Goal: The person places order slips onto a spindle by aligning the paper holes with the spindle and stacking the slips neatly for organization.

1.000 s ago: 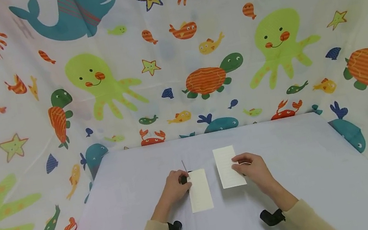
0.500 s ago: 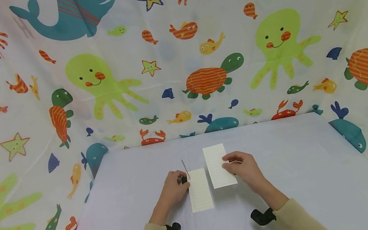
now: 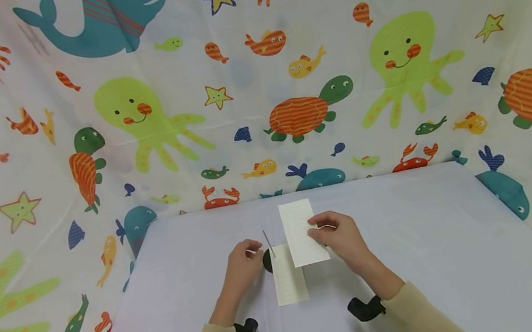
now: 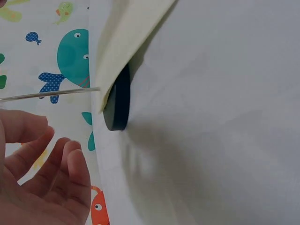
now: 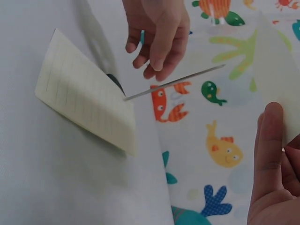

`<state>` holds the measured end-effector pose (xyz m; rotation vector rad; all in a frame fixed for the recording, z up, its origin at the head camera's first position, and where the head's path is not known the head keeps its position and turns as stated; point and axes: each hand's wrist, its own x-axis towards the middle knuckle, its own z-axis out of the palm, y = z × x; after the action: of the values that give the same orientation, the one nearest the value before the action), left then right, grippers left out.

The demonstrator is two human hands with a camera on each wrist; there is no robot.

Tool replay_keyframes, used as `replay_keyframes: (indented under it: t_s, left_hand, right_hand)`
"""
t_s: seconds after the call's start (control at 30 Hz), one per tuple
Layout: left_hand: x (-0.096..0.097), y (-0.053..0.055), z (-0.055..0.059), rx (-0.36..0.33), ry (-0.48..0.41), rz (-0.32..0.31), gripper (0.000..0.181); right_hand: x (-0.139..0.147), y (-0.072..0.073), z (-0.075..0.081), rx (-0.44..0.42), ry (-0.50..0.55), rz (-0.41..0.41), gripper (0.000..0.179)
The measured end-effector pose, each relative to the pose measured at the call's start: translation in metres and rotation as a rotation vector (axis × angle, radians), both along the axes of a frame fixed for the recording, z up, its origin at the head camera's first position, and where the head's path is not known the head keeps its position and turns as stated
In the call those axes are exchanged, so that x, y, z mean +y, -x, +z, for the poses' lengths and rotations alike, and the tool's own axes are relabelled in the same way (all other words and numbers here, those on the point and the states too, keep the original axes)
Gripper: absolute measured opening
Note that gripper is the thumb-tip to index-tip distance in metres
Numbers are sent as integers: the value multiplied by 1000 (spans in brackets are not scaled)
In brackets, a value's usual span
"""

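A receipt spike has a round black base (image 3: 267, 262) and a thin upright metal needle (image 3: 266, 238). One cream lined paper slip (image 3: 287, 287) is pierced near its end by the needle and lies over part of the base. My left hand (image 3: 242, 265) hovers just left of the base, its fingers loosely bent around nothing; the left wrist view shows the fingers (image 4: 77, 168) apart from the needle. In my right hand (image 3: 344, 240), thumb and fingers pinch the right edge of a second lined slip (image 3: 300, 234). That slip is raised, overlapping the first one in the head view.
A white cloth covers the table (image 3: 417, 234). Behind and at both sides hangs a curtain (image 3: 241, 87) printed with sea animals. Black camera mounts (image 3: 366, 308) sit on both wrists.
My right hand has carried its slip left and away from me, towards the needle. The left hand has let go of the base and drawn back slightly left.
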<state>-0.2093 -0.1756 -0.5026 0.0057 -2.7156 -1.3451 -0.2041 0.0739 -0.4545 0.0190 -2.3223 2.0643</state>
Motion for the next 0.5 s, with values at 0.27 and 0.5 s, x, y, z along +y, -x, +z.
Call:
replay_keyframes:
  t_s: [0.27, 0.5]
  left_hand:
    - [-3, 2, 12, 55, -66, 7, 13]
    - [-1, 9, 31, 138, -68, 8, 16]
  right_hand:
    - [-10, -1, 5, 4, 0, 20, 23]
    - [-18, 1, 6, 28, -10, 36, 21]
